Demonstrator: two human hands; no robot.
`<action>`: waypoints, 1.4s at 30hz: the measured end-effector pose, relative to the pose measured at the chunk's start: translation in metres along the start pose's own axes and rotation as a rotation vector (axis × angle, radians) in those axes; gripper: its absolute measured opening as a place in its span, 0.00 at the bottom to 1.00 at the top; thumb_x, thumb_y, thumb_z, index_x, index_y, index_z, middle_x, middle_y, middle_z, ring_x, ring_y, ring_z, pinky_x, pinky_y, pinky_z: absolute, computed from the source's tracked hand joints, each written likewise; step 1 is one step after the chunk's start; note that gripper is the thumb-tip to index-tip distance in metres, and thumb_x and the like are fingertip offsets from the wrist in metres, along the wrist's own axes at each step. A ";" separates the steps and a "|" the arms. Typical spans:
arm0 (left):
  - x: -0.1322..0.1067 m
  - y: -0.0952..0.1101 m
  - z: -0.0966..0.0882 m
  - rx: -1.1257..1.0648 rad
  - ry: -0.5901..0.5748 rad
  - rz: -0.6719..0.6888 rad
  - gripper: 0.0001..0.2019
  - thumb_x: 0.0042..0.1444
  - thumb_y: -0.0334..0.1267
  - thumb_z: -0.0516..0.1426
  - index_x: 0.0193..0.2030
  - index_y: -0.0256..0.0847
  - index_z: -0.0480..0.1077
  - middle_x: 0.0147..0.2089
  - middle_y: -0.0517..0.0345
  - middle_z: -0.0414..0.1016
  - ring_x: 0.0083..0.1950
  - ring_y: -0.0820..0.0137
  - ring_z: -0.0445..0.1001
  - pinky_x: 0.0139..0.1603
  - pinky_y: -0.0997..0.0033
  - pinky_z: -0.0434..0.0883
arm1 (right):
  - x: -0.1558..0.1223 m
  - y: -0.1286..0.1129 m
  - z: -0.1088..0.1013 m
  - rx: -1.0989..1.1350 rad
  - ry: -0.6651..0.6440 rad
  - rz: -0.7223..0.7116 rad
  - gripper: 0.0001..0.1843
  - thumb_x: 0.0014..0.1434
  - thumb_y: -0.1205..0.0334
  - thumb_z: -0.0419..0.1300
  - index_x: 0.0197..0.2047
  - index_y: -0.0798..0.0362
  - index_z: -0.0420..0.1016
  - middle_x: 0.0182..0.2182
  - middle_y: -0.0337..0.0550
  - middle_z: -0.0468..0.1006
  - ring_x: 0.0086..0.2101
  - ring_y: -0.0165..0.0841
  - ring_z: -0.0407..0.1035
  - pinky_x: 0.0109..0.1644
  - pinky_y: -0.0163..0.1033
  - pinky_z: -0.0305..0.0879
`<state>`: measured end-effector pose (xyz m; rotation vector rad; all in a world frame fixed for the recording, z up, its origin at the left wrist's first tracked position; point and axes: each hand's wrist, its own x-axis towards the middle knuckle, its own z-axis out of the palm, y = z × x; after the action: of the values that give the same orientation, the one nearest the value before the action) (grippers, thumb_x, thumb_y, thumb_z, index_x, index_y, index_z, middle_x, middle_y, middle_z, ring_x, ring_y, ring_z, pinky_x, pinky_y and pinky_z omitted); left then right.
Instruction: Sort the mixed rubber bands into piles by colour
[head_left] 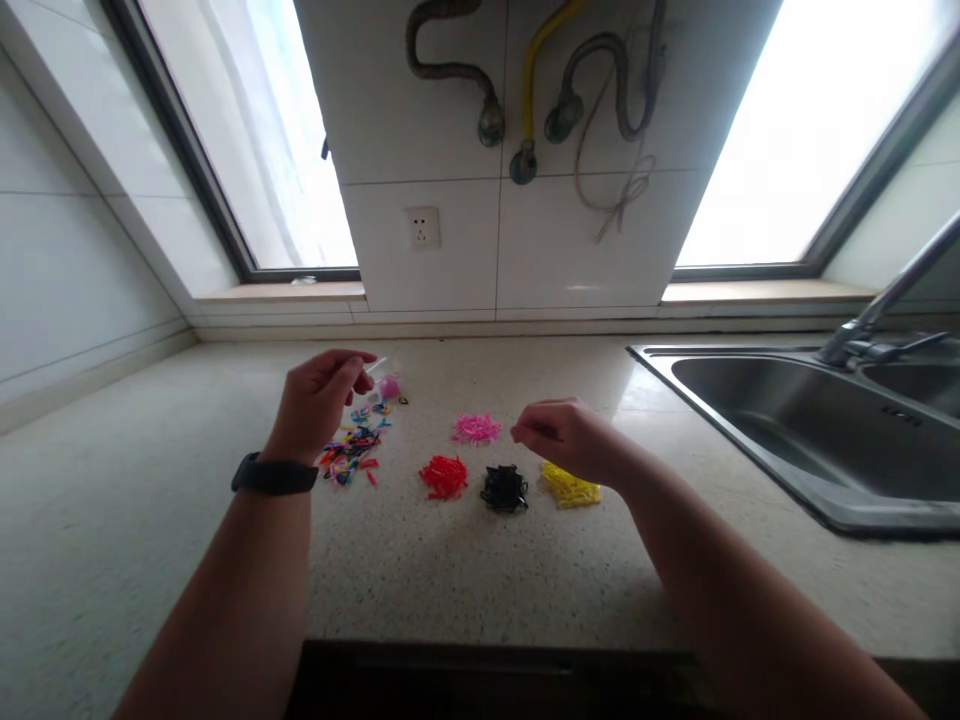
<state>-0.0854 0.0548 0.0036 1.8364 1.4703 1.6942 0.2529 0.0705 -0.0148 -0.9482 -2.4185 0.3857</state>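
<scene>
The left hand (324,398), left of the frame's centre, had its fingertips pinched together on a clear piece of film (381,366). A small pink lump (389,387) showed just below and beside that film; whether the film wrapped it was too blurred to tell. A mixed scatter (352,452) of small coloured bits, among them red, black, blue, pink and yellow, lay under and beside this hand. A black wristband (274,475) circled the left wrist.

The right hand (564,436), right of the frame's centre, was curled with its fingers bent inward; whether anything sat between the fingertips could not be told. Its fingertips were near the pink heap (477,430) at the centre of the frame. In a row just below lay the red heap (443,478), the black heap (505,488) and the yellow heap (570,486), the last partly covered by the right hand. All the heaps rested apart from one another on the pale speckled bench (480,585). A steel sink (757,455) with a faucet (862,325) filled the right side, and a wall socket (423,228) showed above centre.
</scene>
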 end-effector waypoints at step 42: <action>0.011 -0.070 -0.021 0.716 -0.773 -0.297 0.13 0.50 0.47 0.61 0.36 0.43 0.81 0.36 0.55 0.83 0.37 0.65 0.79 0.38 0.70 0.68 | 0.000 0.009 -0.001 -0.201 -0.004 -0.044 0.20 0.67 0.51 0.54 0.25 0.51 0.67 0.20 0.36 0.64 0.23 0.28 0.55 0.29 0.38 0.49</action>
<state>-0.1399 0.0864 -0.0349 2.0625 1.9227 0.2171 0.2585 0.0767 -0.0176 -0.9761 -2.5118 0.1304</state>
